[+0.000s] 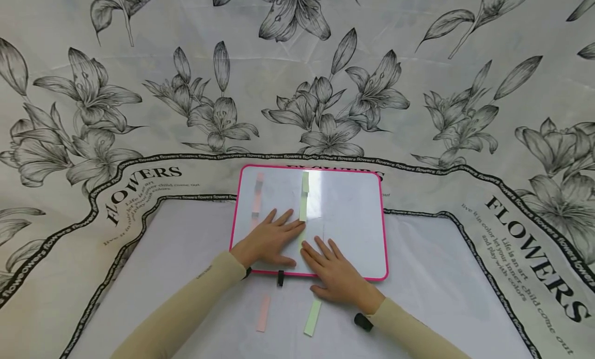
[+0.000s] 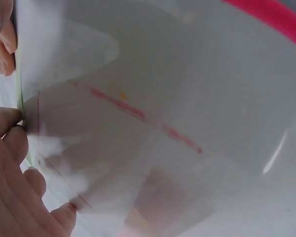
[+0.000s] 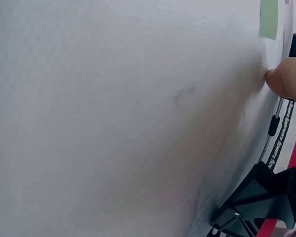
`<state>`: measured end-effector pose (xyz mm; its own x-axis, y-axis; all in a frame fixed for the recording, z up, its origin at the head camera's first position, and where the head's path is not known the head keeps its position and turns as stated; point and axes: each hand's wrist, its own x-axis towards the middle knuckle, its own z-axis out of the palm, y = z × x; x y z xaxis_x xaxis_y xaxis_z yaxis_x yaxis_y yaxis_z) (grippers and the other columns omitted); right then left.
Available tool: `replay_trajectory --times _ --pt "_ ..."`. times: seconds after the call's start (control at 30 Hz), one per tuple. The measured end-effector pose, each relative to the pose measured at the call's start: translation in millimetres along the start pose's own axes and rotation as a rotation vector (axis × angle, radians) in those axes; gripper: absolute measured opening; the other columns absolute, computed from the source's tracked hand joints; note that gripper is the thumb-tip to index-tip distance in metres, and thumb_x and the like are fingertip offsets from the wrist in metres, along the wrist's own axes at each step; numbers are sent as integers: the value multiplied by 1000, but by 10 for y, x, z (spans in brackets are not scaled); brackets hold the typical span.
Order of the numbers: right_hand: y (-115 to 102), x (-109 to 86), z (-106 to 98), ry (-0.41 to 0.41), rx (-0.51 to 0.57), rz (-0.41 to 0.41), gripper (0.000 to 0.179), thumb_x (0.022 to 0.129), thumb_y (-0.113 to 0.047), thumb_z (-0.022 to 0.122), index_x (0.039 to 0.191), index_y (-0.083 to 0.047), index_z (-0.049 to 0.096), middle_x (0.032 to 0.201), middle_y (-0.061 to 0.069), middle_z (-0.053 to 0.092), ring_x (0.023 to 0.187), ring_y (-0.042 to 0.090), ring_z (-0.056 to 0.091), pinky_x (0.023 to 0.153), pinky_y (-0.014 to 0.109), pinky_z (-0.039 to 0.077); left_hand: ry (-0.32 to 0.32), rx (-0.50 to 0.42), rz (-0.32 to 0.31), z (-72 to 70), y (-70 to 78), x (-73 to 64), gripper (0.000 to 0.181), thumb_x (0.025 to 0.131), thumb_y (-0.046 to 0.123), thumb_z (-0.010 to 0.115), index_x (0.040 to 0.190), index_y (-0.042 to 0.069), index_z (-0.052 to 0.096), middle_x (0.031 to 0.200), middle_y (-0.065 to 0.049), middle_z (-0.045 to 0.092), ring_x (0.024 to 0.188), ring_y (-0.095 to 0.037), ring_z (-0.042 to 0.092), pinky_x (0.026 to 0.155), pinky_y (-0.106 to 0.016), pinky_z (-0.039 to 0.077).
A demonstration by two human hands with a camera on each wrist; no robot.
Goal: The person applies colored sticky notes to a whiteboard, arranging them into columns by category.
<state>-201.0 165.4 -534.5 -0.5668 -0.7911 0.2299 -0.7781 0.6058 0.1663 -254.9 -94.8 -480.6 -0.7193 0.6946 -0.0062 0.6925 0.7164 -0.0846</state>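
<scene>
A whiteboard (image 1: pixel 350 245) with a pink frame lies on the table. Pale green paper strips (image 1: pixel 303 206) run down its middle, and pink strips (image 1: pixel 257 199) form a column on its left. My left hand (image 1: pixel 269 240) is spread flat over the board's lower left, its fingertips touching the green column. Beside it, my right hand (image 1: pixel 334 271) has straight fingers on the lower end of that column, which they partly hide. In the right wrist view, the thumb (image 3: pixel 288 81) touches the white cloth. The left wrist view shows fingers (image 2: pixel 64 217) against the board.
A loose pink strip (image 1: pixel 263 313) and a loose green strip (image 1: pixel 312 317) lie in front of the board. Black clip-like parts (image 1: pixel 281 278) sit at its near edge. A small black object (image 1: pixel 363 322) is near the right wrist. Flower-printed cloth (image 1: pixel 297 106) hangs behind.
</scene>
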Motion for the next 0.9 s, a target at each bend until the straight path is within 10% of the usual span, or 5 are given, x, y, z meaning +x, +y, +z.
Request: replay_trajectory --times 0.4,0.9 --pt "21 -10 41 1 -7 -1 95 90 -55 71 163 -10 30 172 6 24 157 39 25 121 62 29 10 21 77 27 19 -159 94 88 75 60 163 24 34 169 10 28 160 -27 20 126 -61 18" --pt "12 -3 21 -25 10 8 93 92 -54 69 163 -11 29 172 5 23 158 37 21 124 61 25 -77 51 69 -21 21 55 108 81 79 65 165 27 23 172 14 17 162 -23 6 129 -56 12"
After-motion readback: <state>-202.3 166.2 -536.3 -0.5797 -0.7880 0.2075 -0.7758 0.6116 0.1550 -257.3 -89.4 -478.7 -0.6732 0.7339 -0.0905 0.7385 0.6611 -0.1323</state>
